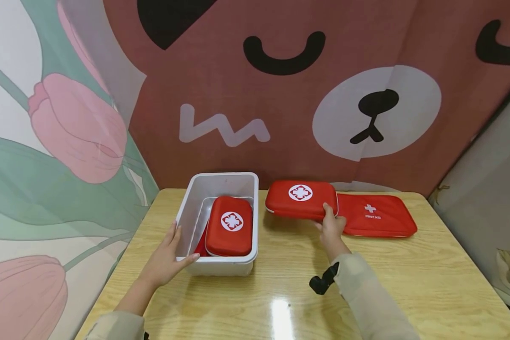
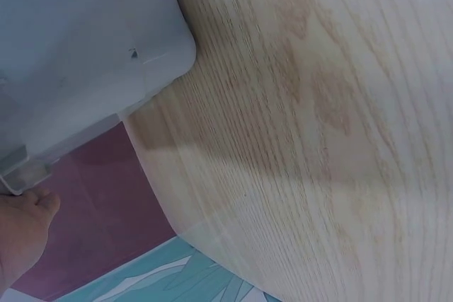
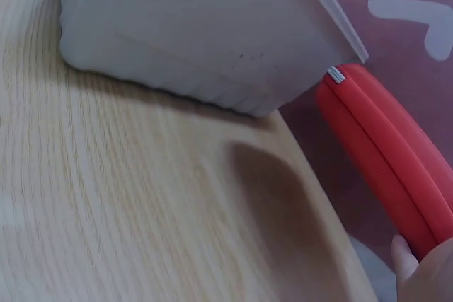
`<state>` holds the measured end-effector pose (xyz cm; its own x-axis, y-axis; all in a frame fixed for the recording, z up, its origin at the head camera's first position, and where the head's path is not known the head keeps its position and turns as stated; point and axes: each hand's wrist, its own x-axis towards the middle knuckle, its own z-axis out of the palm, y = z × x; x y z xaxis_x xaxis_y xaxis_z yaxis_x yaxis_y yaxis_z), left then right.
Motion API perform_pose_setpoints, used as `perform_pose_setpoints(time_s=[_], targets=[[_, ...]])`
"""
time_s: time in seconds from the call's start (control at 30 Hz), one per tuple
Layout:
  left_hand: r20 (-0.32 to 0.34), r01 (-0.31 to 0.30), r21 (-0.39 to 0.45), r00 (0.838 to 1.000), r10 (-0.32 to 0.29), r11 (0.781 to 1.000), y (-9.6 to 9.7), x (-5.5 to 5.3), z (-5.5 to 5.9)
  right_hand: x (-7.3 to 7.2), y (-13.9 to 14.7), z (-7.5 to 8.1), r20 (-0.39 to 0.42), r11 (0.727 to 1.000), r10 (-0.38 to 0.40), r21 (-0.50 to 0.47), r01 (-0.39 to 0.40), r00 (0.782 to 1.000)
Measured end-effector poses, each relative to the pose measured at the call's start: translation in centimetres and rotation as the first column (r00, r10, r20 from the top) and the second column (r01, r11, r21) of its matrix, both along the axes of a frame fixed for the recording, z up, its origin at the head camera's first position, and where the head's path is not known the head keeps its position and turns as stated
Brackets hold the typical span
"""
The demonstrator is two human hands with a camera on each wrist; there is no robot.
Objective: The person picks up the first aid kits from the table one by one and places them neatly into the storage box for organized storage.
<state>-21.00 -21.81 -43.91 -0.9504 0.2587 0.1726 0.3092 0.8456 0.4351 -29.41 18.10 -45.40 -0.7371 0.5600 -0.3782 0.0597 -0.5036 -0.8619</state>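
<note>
My right hand (image 1: 333,231) holds a red zippered first-aid case (image 1: 280,200) with a white cross emblem by its right end. The case is raised, its shadow on the table in the right wrist view, where its zipped edge (image 3: 382,153) shows. My left hand (image 1: 163,259) grips the front left corner of a white plastic bin (image 1: 256,226), thumb along the front rim and fingers at the left rim. Inside the bin a similar red case (image 1: 228,243) leans, emblem up, over another red item (image 1: 201,246), mostly hidden.
A flat red pouch (image 1: 376,222) printed FIRST AID lies at the back right, partly behind the held case. The wooden table (image 1: 280,283) meets a curtain with a bear print (image 1: 280,118) at the back. A flowered curtain (image 1: 76,127) hangs at the left.
</note>
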Motion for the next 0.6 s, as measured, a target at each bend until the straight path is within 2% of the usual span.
perform_pose_setpoints(time_s=[0.23, 0.43, 0.6], targets=[[0.009, -0.007, 0.002, 1.0, 0.007, 1.0, 0.1, 0.1, 0.1, 0.7, -0.6, 1.5, -0.129, 0.991, -0.027, -0.136, 0.009, 0.991], [0.002, -0.006, 0.013, 1.0, 0.006, 1.0, 0.3, 0.3, 0.3, 0.5, -0.5, 2.8, -0.148, 0.98, -0.001, -0.196, -0.029, 0.989], [-0.019, -0.011, 0.017, 1.0, 0.012, 1.0, 0.2, 0.2, 0.2, 0.4, -0.7, 4.1, -0.187, 0.967, 0.044, -0.24, -0.089, 0.981]])
